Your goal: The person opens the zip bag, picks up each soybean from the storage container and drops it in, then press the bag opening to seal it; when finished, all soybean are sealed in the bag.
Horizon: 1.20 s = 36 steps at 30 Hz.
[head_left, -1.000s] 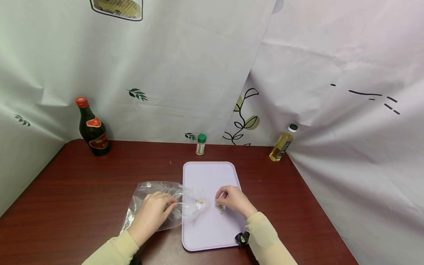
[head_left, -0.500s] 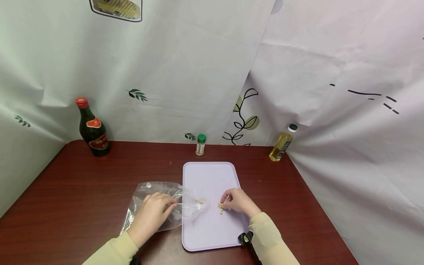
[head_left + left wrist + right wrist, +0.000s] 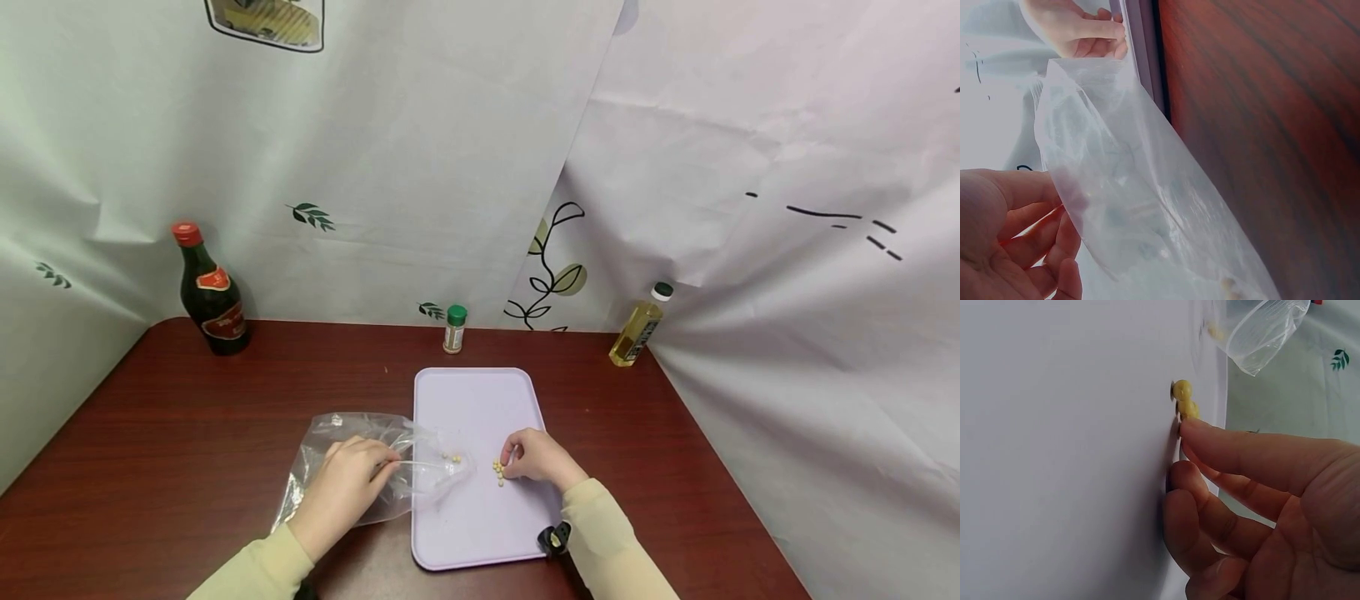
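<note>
My left hand (image 3: 347, 487) pinches the upper edge of a clear plastic bag (image 3: 1141, 169) between thumb and fingers, holding its mouth up. The bag lies partly on the table and partly over a pale purple tray (image 3: 480, 392), which is probably a cutting board. A few yellow beans (image 3: 456, 459), like soybeans, are inside it. On the board, my right hand (image 3: 540, 458) brings thumb and forefinger together at a small cluster of similar soybeans (image 3: 1182, 391). Its thumb tip touches the cluster and seems to pinch one, though the fingertips hide it. The other fingers are curled beside the surface.
At the back stand a dark bottle with a red cap (image 3: 213, 296) on the left, a green-capped spice jar (image 3: 453, 330) in the middle and an oil bottle (image 3: 636, 332) on the right. A printed white cloth (image 3: 420, 150) hangs behind the reddish-brown table (image 3: 150, 442).
My right hand has moved slightly right and toward me, uncovering more of the soybean cluster, and then barely shifted. My left hand keeps its hold on the bag.
</note>
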{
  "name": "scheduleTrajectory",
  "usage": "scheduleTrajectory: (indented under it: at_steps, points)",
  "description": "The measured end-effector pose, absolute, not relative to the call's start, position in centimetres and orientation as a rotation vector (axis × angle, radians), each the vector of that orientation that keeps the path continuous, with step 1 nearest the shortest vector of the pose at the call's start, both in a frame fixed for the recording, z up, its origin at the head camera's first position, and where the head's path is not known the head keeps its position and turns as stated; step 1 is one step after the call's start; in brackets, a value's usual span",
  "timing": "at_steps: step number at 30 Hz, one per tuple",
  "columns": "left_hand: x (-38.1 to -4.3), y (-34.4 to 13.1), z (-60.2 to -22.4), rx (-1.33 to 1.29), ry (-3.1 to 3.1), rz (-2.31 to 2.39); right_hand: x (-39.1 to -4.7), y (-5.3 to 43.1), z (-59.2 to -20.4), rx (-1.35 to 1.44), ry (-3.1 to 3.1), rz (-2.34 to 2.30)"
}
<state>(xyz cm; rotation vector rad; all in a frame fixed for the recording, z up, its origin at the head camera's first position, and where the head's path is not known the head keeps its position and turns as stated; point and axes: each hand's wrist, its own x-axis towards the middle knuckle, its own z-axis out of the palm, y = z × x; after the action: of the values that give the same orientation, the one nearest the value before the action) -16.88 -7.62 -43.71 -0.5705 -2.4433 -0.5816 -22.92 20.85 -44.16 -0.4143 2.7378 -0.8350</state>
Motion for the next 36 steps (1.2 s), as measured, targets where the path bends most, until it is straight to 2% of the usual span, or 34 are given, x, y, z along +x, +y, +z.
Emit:
scheduleTrajectory:
  at_steps: [15,36]
  points:
    - [-16.9,-7.5,-43.7,-0.562,-2.475,-0.597,-22.9,20.8,-43.9,-0.399,2.802,-0.830]
    - [-16.7,-7.3,-43.6,-0.544,-2.494,-0.626,-22.6,18.6,-43.0,-0.608,2.788,-0.965]
